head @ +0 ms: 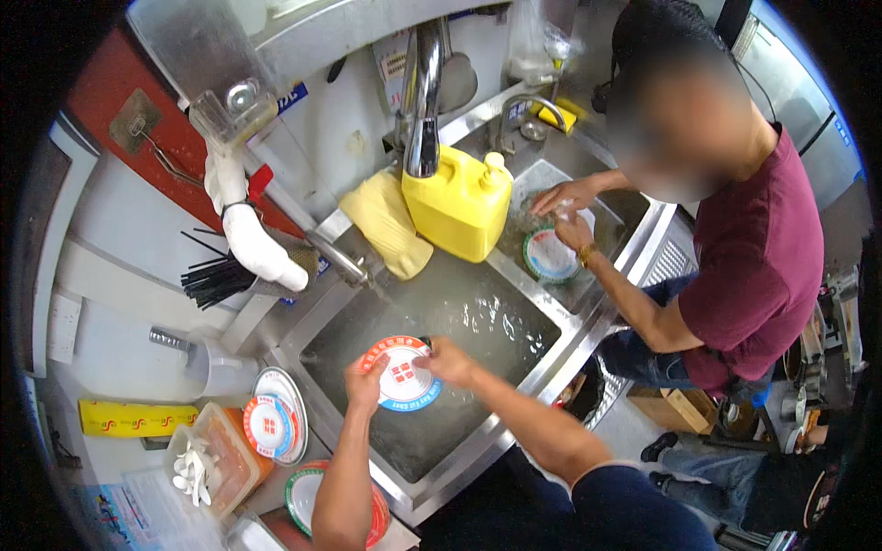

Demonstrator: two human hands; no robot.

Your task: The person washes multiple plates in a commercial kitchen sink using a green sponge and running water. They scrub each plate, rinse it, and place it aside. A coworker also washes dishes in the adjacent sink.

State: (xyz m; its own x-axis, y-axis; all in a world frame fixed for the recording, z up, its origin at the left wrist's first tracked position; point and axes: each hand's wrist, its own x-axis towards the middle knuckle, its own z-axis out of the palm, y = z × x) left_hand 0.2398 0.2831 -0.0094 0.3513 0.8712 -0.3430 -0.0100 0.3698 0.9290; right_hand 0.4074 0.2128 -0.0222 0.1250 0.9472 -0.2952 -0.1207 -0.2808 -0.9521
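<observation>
Over the water of a stainless steel sink basin (441, 499) I hold a round plate (402, 377) with a red and blue printed rim and red characters in its middle. My left hand (363, 386) grips its left edge, thumb on the face. At the upper right edge is my right hand (448, 363), thumb on the face and fingers hidden behind. A small dark thing shows by the right fingertips; I cannot tell what it is. Cloudy water (441, 310) fills the basin below, and its bottom is hidden.
A yellow jug (455, 203) and yellow cloth (387, 224) stand beyond the basin, under a chrome faucet (422, 148). A co-worker (751, 255) handles a green-rimmed plate (551, 253) in the right basin. Left are stacked plates (272, 425), a tub with white spoons (196, 475) and a pitcher (220, 368).
</observation>
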